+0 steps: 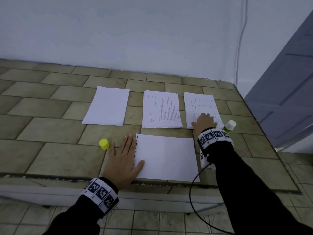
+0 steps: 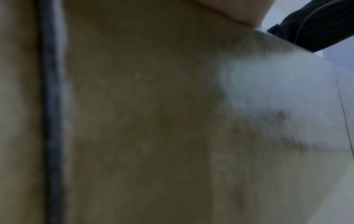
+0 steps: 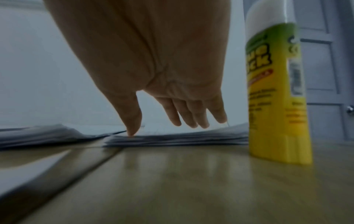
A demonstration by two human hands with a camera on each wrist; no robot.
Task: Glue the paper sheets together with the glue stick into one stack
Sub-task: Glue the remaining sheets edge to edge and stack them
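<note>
The right hand (image 1: pixel 204 122) reaches to the far right with its fingers (image 3: pixel 193 115) straight and spread; they lie flat on the right-hand printed pile (image 1: pixel 201 106), and in the right wrist view the thumb tip touches that pile's near edge. Nothing is gripped. Just right of this hand the glue stick (image 3: pixel 277 84) stands upright on the tabletop (image 1: pixel 50 129), uncapped, its white top showing, close beside the pile's near right corner.

The left hand (image 1: pixel 122 158) lies flat and relaxed, palm down, fingers straight on the tabletop, with the thumb resting on the left edge of the near sheet (image 1: pixel 166 156). This sheet is blank, with a dotted line along its left edge, and lies close to the near edge of the tabletop. The left wrist view is blurred, showing only the surface at close range.

The yellow cap (image 1: pixel 104 144) stands just left of the left hand's little finger. Farther back lie a middle printed pile (image 1: pixel 160 111) and, to the left, a blank pile (image 1: pixel 107 106), each apart from the others. A white wall (image 1: pixel 135 31) rises behind the tabletop.
</note>
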